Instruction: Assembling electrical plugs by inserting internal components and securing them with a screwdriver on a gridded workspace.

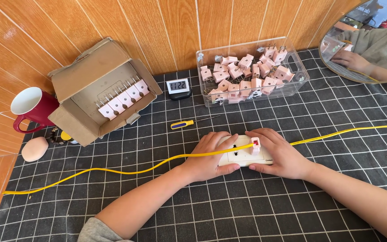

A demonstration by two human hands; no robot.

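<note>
A white socket block [242, 155] lies on the black gridded mat [247, 206], at the middle. My left hand [209, 157] rests over its left end, thumb along the front edge. My right hand [281, 154] wraps its right end, fingers around a small pink plug [255, 144] that stands on top of the block. A yellow cable [126, 171] runs across the mat from the left edge, over my left hand to the plug, and a yellow cable stretch [346, 131] goes off to the right.
A clear bin [298, 79] of several pink plugs stands at the back. An open cardboard box [90, 76] with a row of pink plugs is at the left, beside a red mug [34, 107]. A small digital clock [178, 87] and a yellow-handled screwdriver [182, 124] lie between. A round mirror [368, 45] leans at the far right.
</note>
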